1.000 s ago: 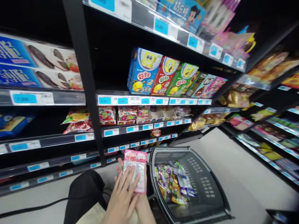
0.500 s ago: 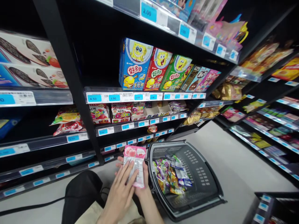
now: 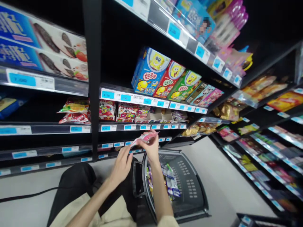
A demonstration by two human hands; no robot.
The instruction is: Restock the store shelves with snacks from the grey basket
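A pink and white snack packet [image 3: 145,137] is held up in front of the lower shelves, tilted so that it shows nearly edge-on. My right hand [image 3: 151,148] is closed round its right part, thumb on the near side. At its lower left end is my left hand [image 3: 122,162], fingers against the packet's edge and partly hidden. Below my right forearm stands a dark grey shopping basket [image 3: 201,186] on the floor, with several shiny snack packets [image 3: 169,179] lying in it.
Shelves with blue price tags [image 3: 107,94] rise ahead, holding cartoon snack boxes [image 3: 151,72], cookie boxes [image 3: 61,47] and candy bags [image 3: 74,110]. More shelves [image 3: 267,157] run along the right. My bent knee [image 3: 73,179] and a black cable [image 3: 30,197] are at lower left.
The packet has gone up towards the shelves and tipped from facing me to nearly edge-on. My left hand has slid off its face to its left end. The view has shifted left.
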